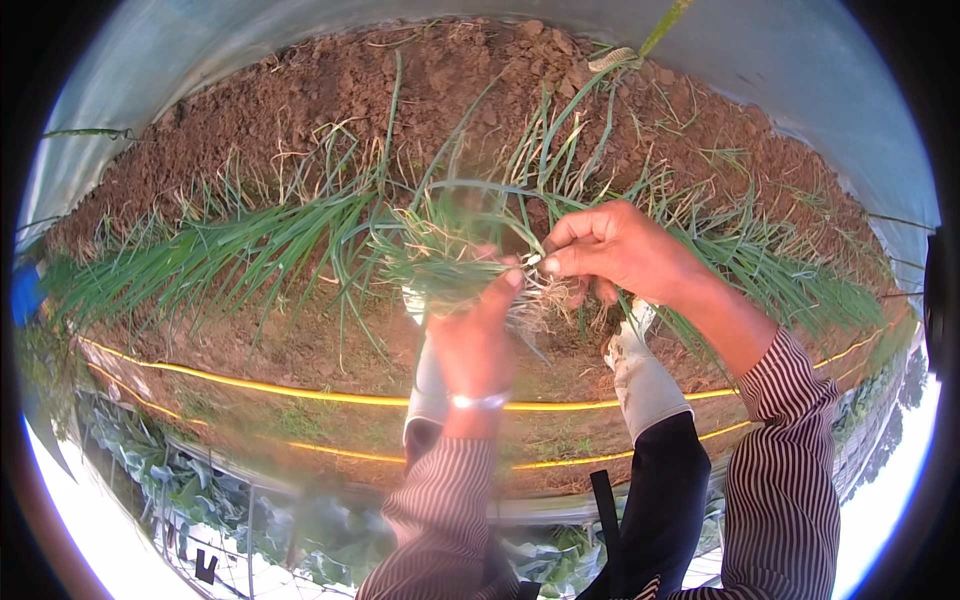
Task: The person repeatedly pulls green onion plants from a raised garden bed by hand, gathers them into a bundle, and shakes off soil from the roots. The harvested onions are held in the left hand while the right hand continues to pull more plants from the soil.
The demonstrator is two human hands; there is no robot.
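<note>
A bunch of green onions (450, 262) with thin green leaves and pale, tangled roots is in my left hand (476, 341), partly blurred. The thumb presses on the stems near their white root ends. My right hand (611, 251) pinches a white stem base (532, 259) between thumb and forefinger, right beside the bunch. Stringy roots (544, 300) hang below the fingertips of both hands. Behind the hands stands a row of onion plants (551, 157) in brown soil. Blur and leaves hide part of the bunch.
Long onion leaves lean left (247, 240) and right (787, 270). Two yellow hoses (300, 391) run across the ground before me. My white boots (645, 375) stand close below the hands. Plastic sheeting (787, 67) borders the soil at the back. Broad-leaved plants (195, 480) grow at lower left.
</note>
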